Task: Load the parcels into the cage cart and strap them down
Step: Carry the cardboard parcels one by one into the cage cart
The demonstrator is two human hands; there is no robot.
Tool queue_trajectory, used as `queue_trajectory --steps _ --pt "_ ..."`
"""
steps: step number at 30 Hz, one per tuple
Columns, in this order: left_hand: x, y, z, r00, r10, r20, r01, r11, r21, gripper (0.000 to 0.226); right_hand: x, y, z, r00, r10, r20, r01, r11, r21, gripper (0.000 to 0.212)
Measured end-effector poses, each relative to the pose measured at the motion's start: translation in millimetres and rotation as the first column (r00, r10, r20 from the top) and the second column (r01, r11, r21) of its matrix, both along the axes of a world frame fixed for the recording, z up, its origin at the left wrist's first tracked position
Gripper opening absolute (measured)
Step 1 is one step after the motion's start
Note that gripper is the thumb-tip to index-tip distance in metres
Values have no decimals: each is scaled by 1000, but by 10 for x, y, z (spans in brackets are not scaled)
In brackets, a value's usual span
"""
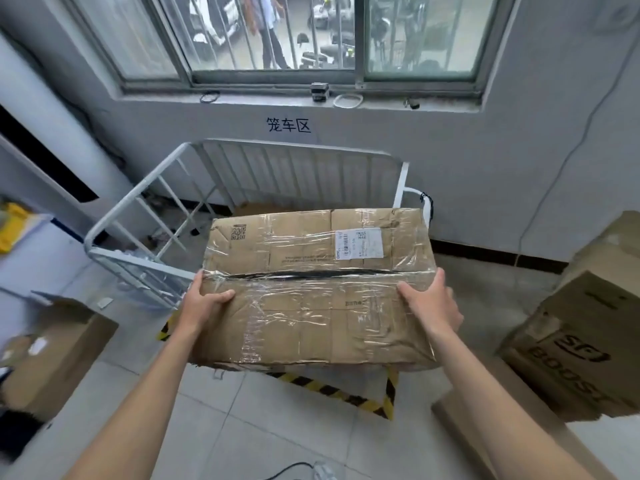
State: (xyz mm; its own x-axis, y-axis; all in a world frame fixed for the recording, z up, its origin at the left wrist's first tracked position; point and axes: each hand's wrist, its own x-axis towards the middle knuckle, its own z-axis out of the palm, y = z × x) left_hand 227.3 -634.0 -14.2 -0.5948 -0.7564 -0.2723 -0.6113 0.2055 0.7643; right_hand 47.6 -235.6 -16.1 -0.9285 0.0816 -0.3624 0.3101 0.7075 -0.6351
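Observation:
A large brown cardboard parcel [315, 282], wrapped in clear tape with a white shipping label, hangs in the air in front of me. My left hand [204, 299] grips its left edge, thumb on top. On the right edge my right hand [431, 299] grips it the same way. Behind and below the parcel stands the white barred cage cart [166, 199] against the wall; the parcel's far end overlaps the cart's opening. Inside the cart a bit of brown cardboard shows; the rest of the cart floor is hidden.
Stacked cardboard boxes [585, 334] stand at the right, an open box [59, 344] at the left. Yellow-black hazard tape [349, 393] marks the tiled floor under the parcel. A flat cardboard sheet [491, 441] lies lower right. A barred window [273, 32] is above the cart.

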Motion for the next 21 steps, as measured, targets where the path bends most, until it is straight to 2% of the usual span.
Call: queue_trajectory --steps 7,11,15,21 --pt "-93 -1035 39 996 -32 88 34 999 -16 108 -2 -938 7 998 -32 -52 36 995 89 88" --pt "-332 -1614 49 998 -26 65 28 999 -21 108 -187 -1508 22 992 -39 -123 52 994 100 75" --pt "-792 -2345 122 995 -56 86 61 996 -57 102 -605 -2180 -3 993 -28 -112 43 990 135 78" --pt "-1576 -3568 222 996 -81 41 83 994 -69 97 -1472 -3463 -94 998 -27 -53 28 1000 11 55"
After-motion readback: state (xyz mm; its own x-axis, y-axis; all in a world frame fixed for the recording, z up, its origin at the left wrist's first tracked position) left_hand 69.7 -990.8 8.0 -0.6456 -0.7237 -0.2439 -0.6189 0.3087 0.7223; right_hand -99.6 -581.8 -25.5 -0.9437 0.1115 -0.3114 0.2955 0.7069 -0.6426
